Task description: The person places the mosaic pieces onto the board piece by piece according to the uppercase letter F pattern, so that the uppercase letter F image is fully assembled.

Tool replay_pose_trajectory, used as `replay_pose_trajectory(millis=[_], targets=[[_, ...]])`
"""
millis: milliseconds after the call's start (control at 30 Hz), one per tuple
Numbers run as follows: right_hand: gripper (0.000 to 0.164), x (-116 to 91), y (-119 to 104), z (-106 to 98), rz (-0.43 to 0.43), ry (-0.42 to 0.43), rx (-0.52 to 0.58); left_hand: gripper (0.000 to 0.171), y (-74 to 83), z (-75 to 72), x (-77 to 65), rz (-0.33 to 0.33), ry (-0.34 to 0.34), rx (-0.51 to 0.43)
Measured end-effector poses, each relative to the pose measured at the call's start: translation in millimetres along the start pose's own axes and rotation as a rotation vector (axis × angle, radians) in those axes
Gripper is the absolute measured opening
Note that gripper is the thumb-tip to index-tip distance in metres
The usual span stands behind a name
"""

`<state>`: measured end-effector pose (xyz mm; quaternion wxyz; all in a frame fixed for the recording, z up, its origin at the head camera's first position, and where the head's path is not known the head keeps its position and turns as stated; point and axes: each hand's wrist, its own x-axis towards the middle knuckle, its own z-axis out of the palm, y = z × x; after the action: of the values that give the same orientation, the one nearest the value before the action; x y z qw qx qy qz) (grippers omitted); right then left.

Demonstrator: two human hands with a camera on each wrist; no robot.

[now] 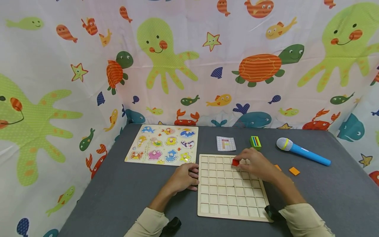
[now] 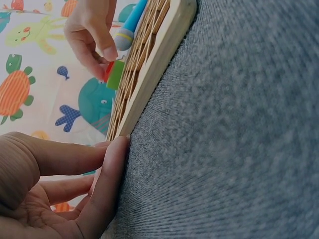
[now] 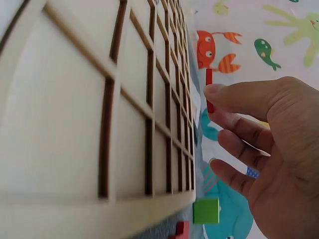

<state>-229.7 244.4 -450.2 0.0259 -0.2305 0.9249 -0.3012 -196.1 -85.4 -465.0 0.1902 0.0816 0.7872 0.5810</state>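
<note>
A wooden grid board (image 1: 232, 216) with rows of square cells lies on the grey table, its cells bare of tiles. My right hand (image 1: 257, 164) is over its far part and pinches a small red square tile (image 1: 235, 162) between thumb and fingers. In the right wrist view the tile (image 3: 209, 89) shows edge-on, held upright, with the other fingers spread loosely. At the board's left edge, my left hand (image 1: 184, 177) grips the rim with bent fingers. Up close in the left wrist view, its thumb and finger (image 2: 112, 169) meet right at the wooden edge.
Left of the board lies a sea-animal peg puzzle (image 1: 151, 160). Behind it are a coloured grid card (image 1: 226, 144) and a green block with coloured stripes (image 1: 255, 143). A blue toy microphone (image 1: 311, 156) and orange tiles (image 1: 294, 171) lie to the right. A printed curtain (image 1: 189, 108) borders the table.
</note>
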Motion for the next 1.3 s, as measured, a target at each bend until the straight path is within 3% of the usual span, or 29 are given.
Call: replay_pose_trajectory(millis=[233, 600, 1133, 1300], targets=[[0.027, 7, -7, 9, -0.021, -0.020, 0.018, 0.062, 0.6, -0.4, -0.4, -0.002, -0.004, 0.000], [0.025, 20, -25, 18, 0.022, -0.054, 0.015, 0.061, 1.7, -0.6, -0.8, 0.004, 0.008, 0.002], [0.023, 35, -33, 29, -0.060, -0.074, -0.015, 0.061, 0.5, -0.9, -0.8, -0.002, 0.007, -0.003], [0.023, 37, -34, 30, -0.038, -0.091, -0.042, 0.061, 0.9, -0.9, -1.1, -0.001, 0.008, -0.003]])
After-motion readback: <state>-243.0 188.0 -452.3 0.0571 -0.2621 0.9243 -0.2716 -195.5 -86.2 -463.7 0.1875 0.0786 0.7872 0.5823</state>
